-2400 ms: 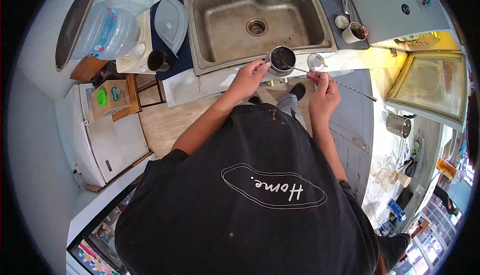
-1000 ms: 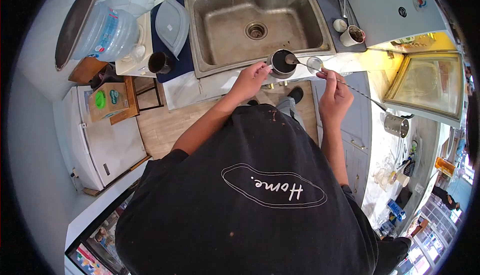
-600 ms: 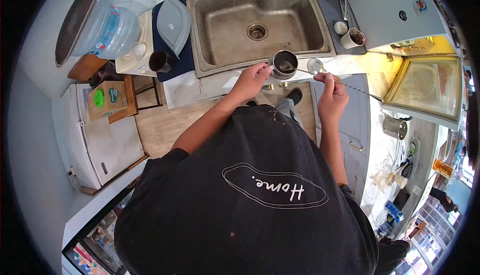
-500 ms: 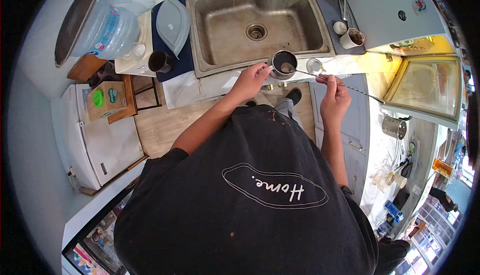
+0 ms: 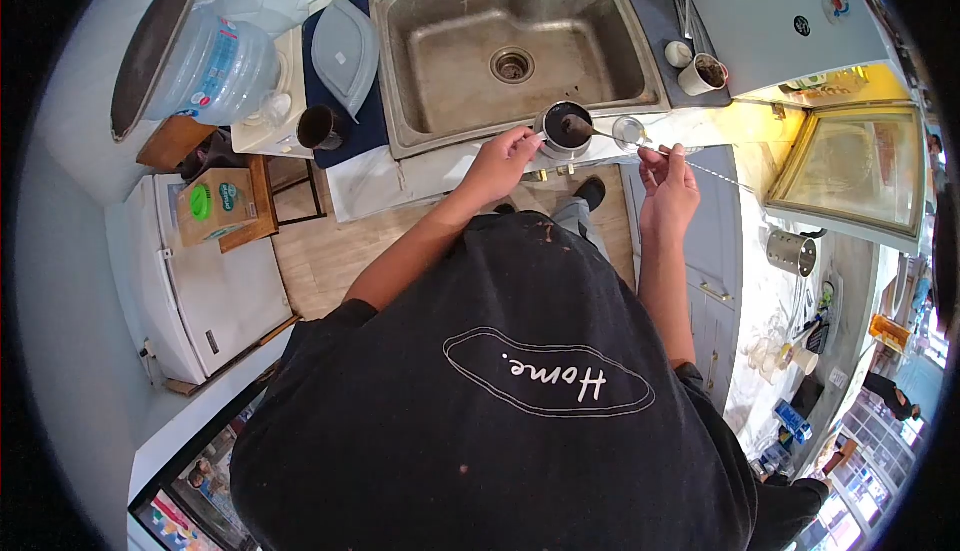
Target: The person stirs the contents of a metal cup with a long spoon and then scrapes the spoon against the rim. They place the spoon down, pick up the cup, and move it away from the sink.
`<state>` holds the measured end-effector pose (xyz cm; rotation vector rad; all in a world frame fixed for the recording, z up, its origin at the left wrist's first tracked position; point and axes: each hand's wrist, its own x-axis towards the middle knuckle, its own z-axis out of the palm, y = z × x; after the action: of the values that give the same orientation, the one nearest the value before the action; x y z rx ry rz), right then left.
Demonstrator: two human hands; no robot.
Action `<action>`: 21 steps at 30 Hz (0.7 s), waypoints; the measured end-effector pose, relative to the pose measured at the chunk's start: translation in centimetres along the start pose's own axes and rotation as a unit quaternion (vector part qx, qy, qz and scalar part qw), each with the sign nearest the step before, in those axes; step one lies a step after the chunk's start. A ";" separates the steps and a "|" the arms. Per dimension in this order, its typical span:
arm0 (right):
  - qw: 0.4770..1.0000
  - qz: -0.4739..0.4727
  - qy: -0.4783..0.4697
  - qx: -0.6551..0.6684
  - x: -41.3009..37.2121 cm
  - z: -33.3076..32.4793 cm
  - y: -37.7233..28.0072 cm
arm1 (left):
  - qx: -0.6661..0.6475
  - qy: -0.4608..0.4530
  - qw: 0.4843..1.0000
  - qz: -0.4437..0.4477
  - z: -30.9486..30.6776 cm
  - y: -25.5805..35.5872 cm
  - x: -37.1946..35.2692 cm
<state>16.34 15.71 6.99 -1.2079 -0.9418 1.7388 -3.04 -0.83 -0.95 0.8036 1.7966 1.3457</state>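
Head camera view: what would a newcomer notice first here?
The left hand grips a small metal cup of dark contents at the front edge of the steel sink, while the right hand holds a long spoon with its bowl at the cup's mouth. A big water jug lies far left.

The sink basin [image 5: 450, 51] lies open behind its front rim. On that rim stands a metal cup [image 5: 566, 129], gripped by the left hand [image 5: 503, 158], with a small glass [image 5: 629, 131] just beside it on the right. A long spoon [image 5: 605, 136], pinched in the right hand [image 5: 668, 186], slants from the cup across the countertop's front right edge and bars that way. At the sink's left edge sit a black mug [image 5: 320, 126] and a grey lid [image 5: 345, 46]. Bare countertop [image 5: 390, 176] runs between mug and left hand.
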 end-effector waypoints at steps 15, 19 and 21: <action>0.940 -0.235 -0.091 -0.232 -0.9 0.1 1.3 | 0.012 -0.008 1.000 -0.017 -0.3 0.9 -0.3; 0.952 -0.218 -0.087 -0.198 -1.5 -0.6 0.0 | 0.010 -0.008 1.000 -0.020 -0.2 0.9 -0.2; 0.957 -0.213 -0.089 -0.178 -1.7 -0.7 -0.3 | 0.005 -0.007 1.000 -0.021 -0.1 0.6 -0.1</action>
<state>17.47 14.38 7.70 -0.9759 -1.5507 1.3801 -3.09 -0.83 -0.36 0.7763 1.8009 1.3014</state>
